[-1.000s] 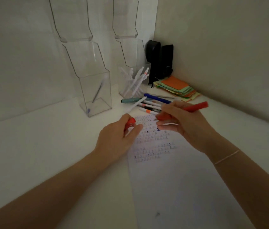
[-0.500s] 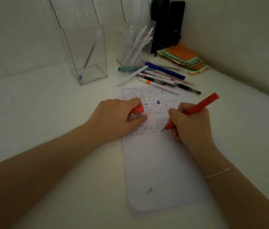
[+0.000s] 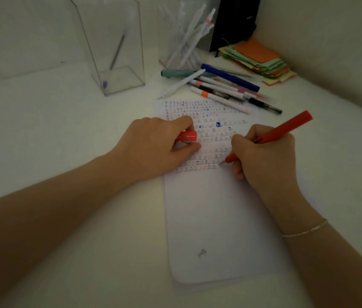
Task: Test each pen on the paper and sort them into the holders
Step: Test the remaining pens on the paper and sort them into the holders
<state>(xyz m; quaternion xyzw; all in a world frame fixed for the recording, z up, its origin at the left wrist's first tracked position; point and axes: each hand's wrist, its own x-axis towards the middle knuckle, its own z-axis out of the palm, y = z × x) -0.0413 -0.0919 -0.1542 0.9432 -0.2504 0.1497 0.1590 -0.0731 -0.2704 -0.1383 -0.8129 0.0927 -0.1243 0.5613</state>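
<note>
While gripped by right hand, red pen tip on paper.

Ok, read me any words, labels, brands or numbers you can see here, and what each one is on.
None can be read.
Paper: rows of small test marks, plus a scribble near its bottom edge, too small and blurred.
Black object in the corner: faint pale marking, illegible.

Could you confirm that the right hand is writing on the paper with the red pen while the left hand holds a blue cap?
Not quite: the head view shows the cap in the left hand is red, not blue. The right hand is indeed writing on the paper with the red pen.
</note>
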